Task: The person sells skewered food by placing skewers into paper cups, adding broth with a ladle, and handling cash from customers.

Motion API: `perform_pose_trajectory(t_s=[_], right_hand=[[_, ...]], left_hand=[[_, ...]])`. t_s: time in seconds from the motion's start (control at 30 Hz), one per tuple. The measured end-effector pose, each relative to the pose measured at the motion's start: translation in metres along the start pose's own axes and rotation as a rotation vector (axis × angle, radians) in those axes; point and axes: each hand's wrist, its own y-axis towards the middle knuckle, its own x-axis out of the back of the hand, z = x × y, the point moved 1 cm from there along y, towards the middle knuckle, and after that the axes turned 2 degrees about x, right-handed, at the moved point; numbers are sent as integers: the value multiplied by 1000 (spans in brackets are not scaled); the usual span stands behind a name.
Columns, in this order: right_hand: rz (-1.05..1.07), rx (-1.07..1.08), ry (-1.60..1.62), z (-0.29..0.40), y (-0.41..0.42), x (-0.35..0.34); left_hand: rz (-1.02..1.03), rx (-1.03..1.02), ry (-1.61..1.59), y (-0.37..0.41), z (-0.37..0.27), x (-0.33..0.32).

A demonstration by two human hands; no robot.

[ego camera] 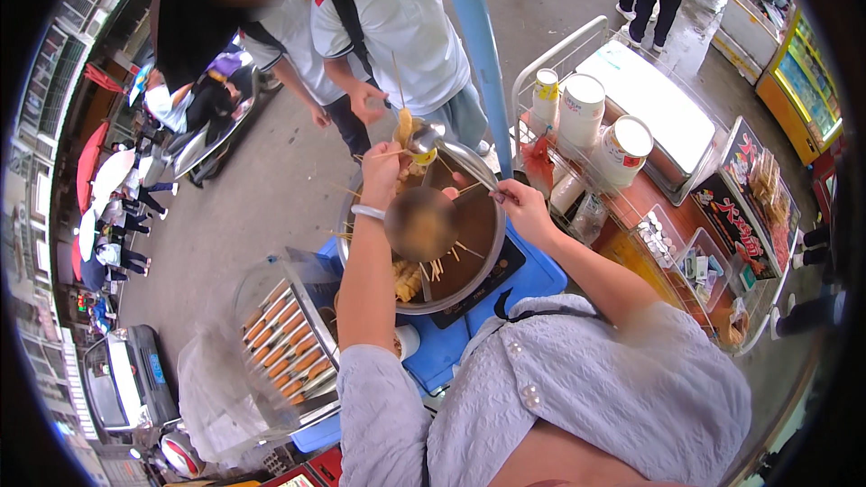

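Over the far side of a round metal pot (502, 243), my left hand (384, 172) is closed around a paper cup (425, 154) and a wooden skewer, with skewered food (404, 127) standing up at the cup. My right hand (524, 208) grips the handle of a metal ladle (467, 161); its bowl is tipped at the cup's mouth. Brown broth, metal dividers and several skewers (433, 269) are in the pot. Fried-looking skewered food (406, 281) lies in its near left section. Part of the pot is blurred.
Sausages (291, 345) lie on a roller grill at left, beside a plastic bag (216, 392). At right, a wire-railed cart holds stacked paper cups (582, 111), a metal tray (643, 95) and a plastic box (703, 267). A blue pole (484, 47) and two people stand beyond the pot.
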Motion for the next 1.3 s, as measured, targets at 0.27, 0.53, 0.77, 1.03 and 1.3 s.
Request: perform_pose_trajectory(t_s=[0.27,0.53,0.77,1.03,1.3], right_hand=[[38,32,-2,61,32,-4],[104,12,74,50,58,-26],[151,-4,40,48,70,-39],[148,-22,47,77,81,-48],[117,-29,-82,81,97,-57]], left_hand=[[-91,-81,109,0,-70,12],[-12,-19,48,18,-83,42],[-27,-24,6,11,-92,50],[-164,-316,78,-7,-101,53],[-634,-658,624,-47,-146,49]])
